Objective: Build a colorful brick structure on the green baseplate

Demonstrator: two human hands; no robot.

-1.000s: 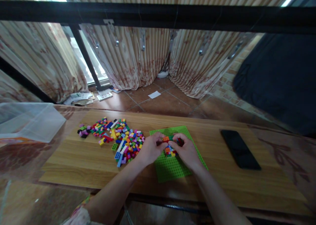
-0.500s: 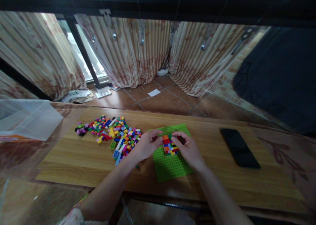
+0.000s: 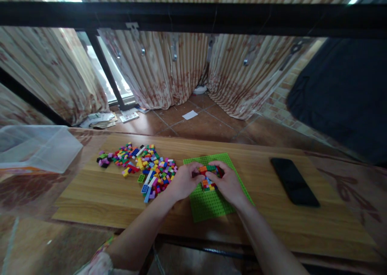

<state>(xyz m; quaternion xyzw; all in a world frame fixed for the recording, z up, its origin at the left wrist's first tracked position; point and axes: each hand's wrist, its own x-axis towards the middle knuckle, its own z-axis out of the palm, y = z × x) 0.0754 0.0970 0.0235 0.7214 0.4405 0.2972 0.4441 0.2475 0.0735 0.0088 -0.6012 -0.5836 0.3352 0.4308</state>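
On the green studded baseplate (image 3: 208,208) sits a small multicoloured block of toy bricks (image 3: 208,185), with orange, green, red, blue and yellow pieces. My left hand (image 3: 185,181) is closed at the block's left side, thumb and fingers curled against its edge. From the right, my right hand (image 3: 227,183) grips the block, its thumb across the top and its fingers around the far right corner. My fingers hide part of the block, and I cannot tell whether a loose brick is between them.
A heap of loose toy bricks (image 3: 157,168) in many colours lies left of the baseplate on the wooden table (image 3: 99,194). A black phone (image 3: 294,182) rests on the right. A translucent plastic bin (image 3: 39,148) stands at the far left edge.
My right thumb has moved down and left over the block, covering more of it. My left thumb has also lowered a little beside the block. The whole view has shifted slightly.
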